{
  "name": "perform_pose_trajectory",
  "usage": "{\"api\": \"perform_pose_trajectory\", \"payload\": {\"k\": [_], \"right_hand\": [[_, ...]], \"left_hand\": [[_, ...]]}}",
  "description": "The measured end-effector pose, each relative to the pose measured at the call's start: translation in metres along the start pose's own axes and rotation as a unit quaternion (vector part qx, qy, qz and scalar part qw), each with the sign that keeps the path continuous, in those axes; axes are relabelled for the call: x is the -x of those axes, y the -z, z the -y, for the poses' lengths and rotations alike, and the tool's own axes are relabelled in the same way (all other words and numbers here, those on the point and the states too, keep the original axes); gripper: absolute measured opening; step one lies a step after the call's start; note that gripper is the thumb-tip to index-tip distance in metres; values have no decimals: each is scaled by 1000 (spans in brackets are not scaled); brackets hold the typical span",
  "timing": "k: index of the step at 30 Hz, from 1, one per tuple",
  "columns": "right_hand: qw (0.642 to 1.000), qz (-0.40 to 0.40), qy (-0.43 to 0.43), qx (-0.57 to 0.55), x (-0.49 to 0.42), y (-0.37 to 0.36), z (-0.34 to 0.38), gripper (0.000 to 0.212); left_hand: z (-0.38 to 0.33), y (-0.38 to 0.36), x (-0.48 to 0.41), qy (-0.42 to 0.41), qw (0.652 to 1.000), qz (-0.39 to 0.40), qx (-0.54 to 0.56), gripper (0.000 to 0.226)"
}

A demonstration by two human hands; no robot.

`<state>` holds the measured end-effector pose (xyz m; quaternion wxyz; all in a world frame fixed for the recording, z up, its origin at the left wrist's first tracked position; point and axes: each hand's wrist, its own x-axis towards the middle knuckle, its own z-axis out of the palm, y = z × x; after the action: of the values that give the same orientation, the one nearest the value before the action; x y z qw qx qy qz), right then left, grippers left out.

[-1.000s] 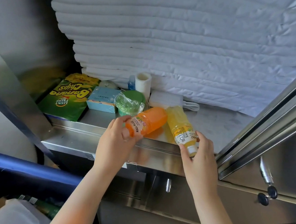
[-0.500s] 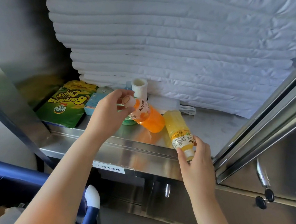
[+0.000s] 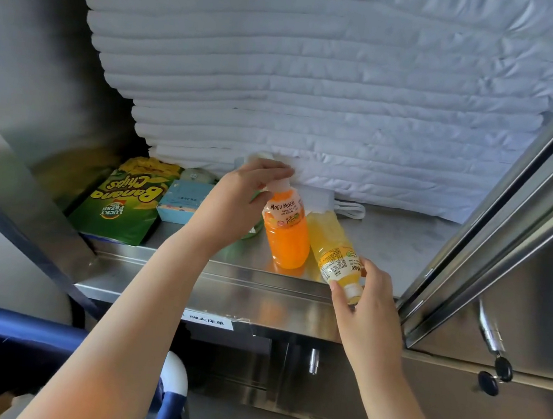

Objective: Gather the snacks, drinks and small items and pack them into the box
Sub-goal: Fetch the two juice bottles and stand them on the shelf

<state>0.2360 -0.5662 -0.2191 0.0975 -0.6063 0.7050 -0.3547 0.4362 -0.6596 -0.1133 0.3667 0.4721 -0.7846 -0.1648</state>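
Note:
An orange drink bottle (image 3: 286, 230) stands upright on the steel shelf (image 3: 393, 241), and my left hand (image 3: 235, 202) grips it by the cap. A yellow drink bottle (image 3: 335, 248) lies on its side beside it, cap toward me. My right hand (image 3: 367, 302) pinches its cap end over the shelf's front lip. A green banana chips bag (image 3: 123, 208) and a light blue box (image 3: 181, 200) lie at the left. A green item is mostly hidden behind my left hand.
A tall stack of folded white linen (image 3: 313, 94) fills the back of the shelf. A white charger with cable (image 3: 336, 205) lies at its foot. A steel door frame (image 3: 504, 214) with a key (image 3: 500, 366) stands at the right. Blue fabric (image 3: 3, 328) is below left.
My left hand has turned the orange bottle from lying on its side to standing upright. The yellow bottle and my right hand have stayed about where they were.

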Motion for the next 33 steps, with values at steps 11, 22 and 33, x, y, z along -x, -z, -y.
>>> {"api": "perform_pose_trajectory", "payload": {"k": [11,22,33], "right_hand": [[1000,-2,4,2,1,-1,-2,56],[1000,1,10,-6,0,-2,-2,56],[1000,1,12,-7,0,-3,-2,55]], "left_hand": [[-7,-16,12,-57,997,44,15,53],[18,-8,-3,-44,997,19,-52,62],[29,-16,-11,-61,997,-2,-40,59]]}}
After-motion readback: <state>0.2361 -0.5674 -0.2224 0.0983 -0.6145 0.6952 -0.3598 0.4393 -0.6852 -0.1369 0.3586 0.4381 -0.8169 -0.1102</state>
